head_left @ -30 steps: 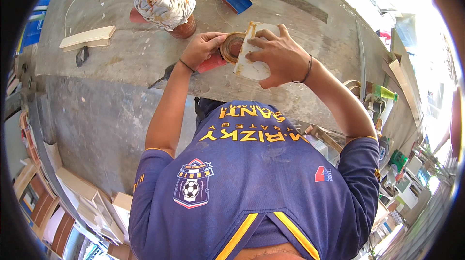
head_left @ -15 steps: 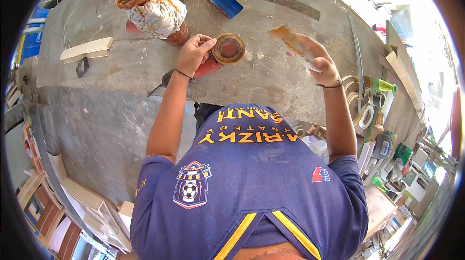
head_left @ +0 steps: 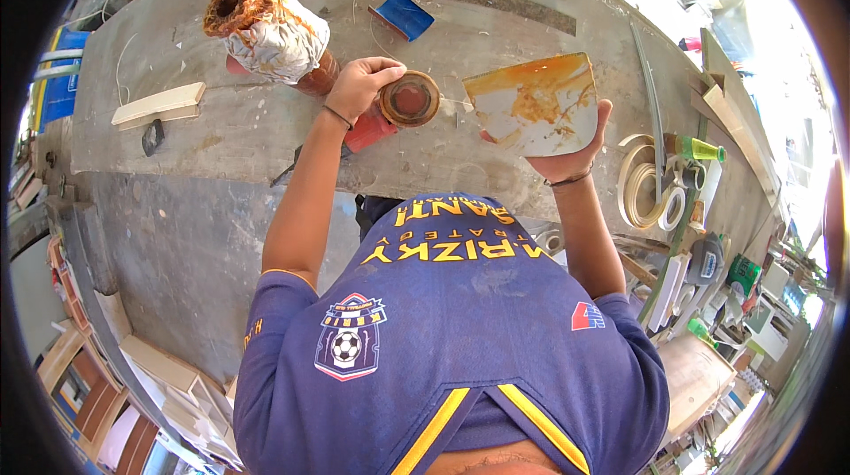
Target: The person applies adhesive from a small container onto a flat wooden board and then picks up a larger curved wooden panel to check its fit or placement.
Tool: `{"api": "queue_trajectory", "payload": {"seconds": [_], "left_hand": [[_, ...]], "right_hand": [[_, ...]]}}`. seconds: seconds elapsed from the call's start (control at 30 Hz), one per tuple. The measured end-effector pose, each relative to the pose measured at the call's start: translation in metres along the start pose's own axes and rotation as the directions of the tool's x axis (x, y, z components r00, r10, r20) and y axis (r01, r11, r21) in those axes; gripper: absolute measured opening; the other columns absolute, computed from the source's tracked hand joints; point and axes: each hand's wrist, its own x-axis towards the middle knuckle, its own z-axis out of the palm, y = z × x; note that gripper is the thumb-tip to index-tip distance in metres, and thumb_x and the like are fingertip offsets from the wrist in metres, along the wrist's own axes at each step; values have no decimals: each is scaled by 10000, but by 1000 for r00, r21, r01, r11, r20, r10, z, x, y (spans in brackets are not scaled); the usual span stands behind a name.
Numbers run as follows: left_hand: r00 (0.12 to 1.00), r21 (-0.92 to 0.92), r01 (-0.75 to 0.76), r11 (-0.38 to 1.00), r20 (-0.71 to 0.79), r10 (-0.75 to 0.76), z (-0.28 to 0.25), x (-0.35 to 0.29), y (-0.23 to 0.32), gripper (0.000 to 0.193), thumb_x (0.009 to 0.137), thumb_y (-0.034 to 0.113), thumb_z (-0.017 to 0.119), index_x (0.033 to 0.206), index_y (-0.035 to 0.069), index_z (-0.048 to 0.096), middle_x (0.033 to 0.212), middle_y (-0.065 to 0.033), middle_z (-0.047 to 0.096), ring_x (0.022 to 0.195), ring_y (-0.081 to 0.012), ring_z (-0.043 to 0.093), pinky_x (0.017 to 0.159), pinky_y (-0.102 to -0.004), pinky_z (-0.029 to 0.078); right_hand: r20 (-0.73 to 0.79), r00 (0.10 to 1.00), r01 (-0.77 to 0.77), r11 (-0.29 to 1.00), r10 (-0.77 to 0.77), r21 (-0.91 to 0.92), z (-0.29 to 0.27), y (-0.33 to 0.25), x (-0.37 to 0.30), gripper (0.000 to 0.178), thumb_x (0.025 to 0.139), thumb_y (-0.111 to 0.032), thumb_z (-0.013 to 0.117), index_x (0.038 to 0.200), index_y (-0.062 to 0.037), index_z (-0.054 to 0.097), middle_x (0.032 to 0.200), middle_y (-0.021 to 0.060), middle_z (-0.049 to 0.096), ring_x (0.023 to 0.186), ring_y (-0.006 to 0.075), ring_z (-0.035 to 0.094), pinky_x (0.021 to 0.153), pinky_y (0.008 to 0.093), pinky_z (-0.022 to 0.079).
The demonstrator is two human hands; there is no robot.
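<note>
My left hand (head_left: 361, 88) is closed on the edge of a small round brown dish (head_left: 410, 100), lid-like, with a raised rim and a reddish middle. In my right hand (head_left: 571, 162) rests a thin white plate (head_left: 537, 108), straight along its far edge with rounded near corners and smeared with amber-brown glue. My fingers hold it from underneath and at its right edge. Partly hidden below the dish and my left wrist lies a red tool (head_left: 370, 131) with a dark end.
A wrapped container crusted with amber glue (head_left: 282, 41) stands at the far left. A blue curved piece (head_left: 405, 15) lies at the back. Light wood strips (head_left: 159, 105) and a black lump (head_left: 153, 138) are on the left; rolled edging strips (head_left: 639, 192) and a green bottle (head_left: 699, 149) sit on the right.
My right hand has turned, so the plate's smeared face now shows broadly instead of edge-on. It has come slightly nearer to me. My left hand keeps the dish, shifted slightly left.
</note>
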Motion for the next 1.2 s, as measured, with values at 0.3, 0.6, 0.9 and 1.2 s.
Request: {"api": "queue_trajectory", "payload": {"seconds": [0.3, 0.6, 0.9, 1.2], "left_hand": [[994, 65, 100, 993, 35, -103, 2, 8, 25, 269, 943, 256, 547, 1065, 36, 644, 969, -41, 684, 870, -88, 622, 776, -236, 471], [971, -273, -18, 962, -234, -48, -20, -60, -3, 415, 988, 394, 420, 1170, 32, 508, 1058, -125, 647, 885, -163, 619, 736, -290, 501], [987, -651, 67, 756, -68, -146, 11, -78, -30, 607, 965, 578, 314, 1207, 31, 417, 1102, -177, 588, 1025, -298, 603, 942, -423, 470], [994, -672, 54, 739, -37, -106, 14, -74, -37, 600, 970, 573, 302, 1193, 29, 425, 1087, -163, 593, 997, -260, 619, 917, -413, 489]], "right_hand": [[-74, 997, -30, 995, 23, -99, -11, 11, -2, 894, 761, -768, 450, 1457, -225, 310, 1505, 105, 294, 1353, 433, 273, 974, 800, 143], [-29, 999, -49, 960, 43, -274, -15, 6, 11, 853, 787, -643, 534, 1438, -129, 335, 1443, 140, 382, 1307, 387, 371, 1014, 686, 255], [275, 928, 358, -405, 250, -841, 32, 25, 62, 631, 648, -412, 770, 1171, -88, 630, 1304, 131, 521, 1236, 312, 457, 1027, 439, 349], [302, 891, 450, -755, 340, -477, 6, 36, 64, 587, 600, -474, 770, 1100, -184, 668, 1282, 70, 539, 1227, 263, 448, 1010, 556, 246]]}}
